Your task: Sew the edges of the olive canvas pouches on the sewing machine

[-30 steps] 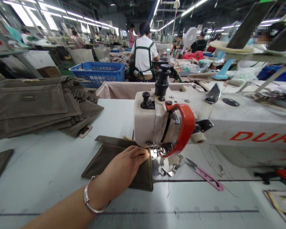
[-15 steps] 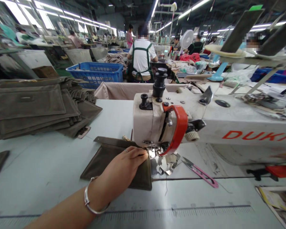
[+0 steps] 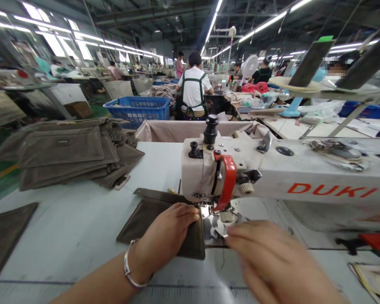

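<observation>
My left hand [image 3: 166, 234], with a silver bracelet on the wrist, lies flat with fingers stretched on an olive-brown fabric piece [image 3: 145, 219], its fingertips close to the presser foot of the white sewing machine [image 3: 272, 177] with a red guard. My right hand [image 3: 272, 257] is in front of the needle plate [image 3: 213, 228], blurred by motion; its fingertips point at the plate and I cannot make out whether they hold anything.
A stack of the same olive-brown fabric pieces [image 3: 66, 152] lies at the back left of the table [image 3: 66, 228]. A blue crate [image 3: 139, 109] and a person in a green apron [image 3: 193, 86] are behind. A dark piece [image 3: 6, 236] lies at the left edge.
My right hand has come into view from the lower right and now covers the spot where pink thread snips lay. The left hand stays on the fabric. The camera has shifted slightly.
</observation>
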`<act>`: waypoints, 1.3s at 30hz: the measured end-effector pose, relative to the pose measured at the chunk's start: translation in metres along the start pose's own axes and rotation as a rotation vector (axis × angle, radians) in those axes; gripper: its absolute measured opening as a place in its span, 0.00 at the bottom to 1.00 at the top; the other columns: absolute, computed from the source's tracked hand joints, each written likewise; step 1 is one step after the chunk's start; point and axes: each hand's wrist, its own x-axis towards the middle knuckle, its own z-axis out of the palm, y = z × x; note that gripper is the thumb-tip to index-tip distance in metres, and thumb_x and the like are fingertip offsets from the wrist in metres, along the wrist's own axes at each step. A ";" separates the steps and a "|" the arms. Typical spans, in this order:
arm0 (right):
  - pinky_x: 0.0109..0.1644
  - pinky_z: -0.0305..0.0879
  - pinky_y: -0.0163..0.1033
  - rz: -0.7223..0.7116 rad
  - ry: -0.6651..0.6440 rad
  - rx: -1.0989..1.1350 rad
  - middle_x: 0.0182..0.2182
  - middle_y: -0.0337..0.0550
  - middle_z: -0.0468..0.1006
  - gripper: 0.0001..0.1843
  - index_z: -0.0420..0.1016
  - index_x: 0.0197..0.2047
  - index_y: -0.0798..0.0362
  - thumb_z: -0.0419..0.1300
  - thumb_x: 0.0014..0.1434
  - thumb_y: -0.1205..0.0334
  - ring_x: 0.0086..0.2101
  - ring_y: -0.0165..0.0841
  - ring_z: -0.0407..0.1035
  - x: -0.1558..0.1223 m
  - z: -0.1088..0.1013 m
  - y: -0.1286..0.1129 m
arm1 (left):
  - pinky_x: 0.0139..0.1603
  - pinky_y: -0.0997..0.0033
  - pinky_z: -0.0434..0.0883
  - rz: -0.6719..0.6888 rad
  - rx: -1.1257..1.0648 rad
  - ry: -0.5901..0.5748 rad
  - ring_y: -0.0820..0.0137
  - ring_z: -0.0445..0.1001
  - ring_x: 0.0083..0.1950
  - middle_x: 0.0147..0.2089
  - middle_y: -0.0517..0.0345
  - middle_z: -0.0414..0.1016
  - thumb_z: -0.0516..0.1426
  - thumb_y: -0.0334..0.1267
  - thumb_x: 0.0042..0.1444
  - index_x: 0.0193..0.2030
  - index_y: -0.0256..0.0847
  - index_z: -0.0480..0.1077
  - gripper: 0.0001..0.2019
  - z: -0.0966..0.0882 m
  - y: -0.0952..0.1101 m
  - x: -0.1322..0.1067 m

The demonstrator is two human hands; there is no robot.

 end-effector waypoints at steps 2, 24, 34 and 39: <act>0.52 0.70 0.46 -0.058 -0.178 -0.014 0.51 0.45 0.74 0.22 0.69 0.55 0.50 0.54 0.58 0.72 0.47 0.38 0.69 0.015 0.025 0.005 | 0.64 0.62 0.66 -0.001 -0.008 -0.001 0.67 0.70 0.57 0.55 0.55 0.74 0.52 0.22 0.61 0.52 0.39 0.71 0.16 -0.001 0.000 0.000; 0.49 0.69 0.48 -0.029 -0.221 0.033 0.48 0.49 0.73 0.19 0.70 0.51 0.56 0.51 0.57 0.72 0.46 0.41 0.68 0.018 0.065 0.015 | 0.63 0.61 0.66 -0.036 -0.096 -0.009 0.67 0.69 0.56 0.53 0.58 0.74 0.52 0.21 0.59 0.52 0.44 0.72 0.19 -0.002 -0.002 0.003; 0.47 0.67 0.46 -0.012 -0.216 0.054 0.48 0.47 0.72 0.18 0.70 0.49 0.54 0.51 0.56 0.72 0.46 0.40 0.68 0.018 0.065 0.014 | 0.63 0.59 0.67 -0.026 -0.040 0.015 0.67 0.70 0.57 0.54 0.57 0.74 0.51 0.20 0.58 0.52 0.43 0.71 0.19 -0.001 -0.003 0.003; 0.39 0.66 0.41 0.294 0.121 0.034 0.35 0.43 0.75 0.05 0.67 0.41 0.51 0.53 0.61 0.64 0.36 0.37 0.70 0.024 0.050 0.026 | 0.63 0.60 0.67 -0.017 -0.004 0.012 0.66 0.70 0.57 0.54 0.55 0.74 0.52 0.23 0.60 0.49 0.40 0.72 0.15 -0.001 -0.004 0.002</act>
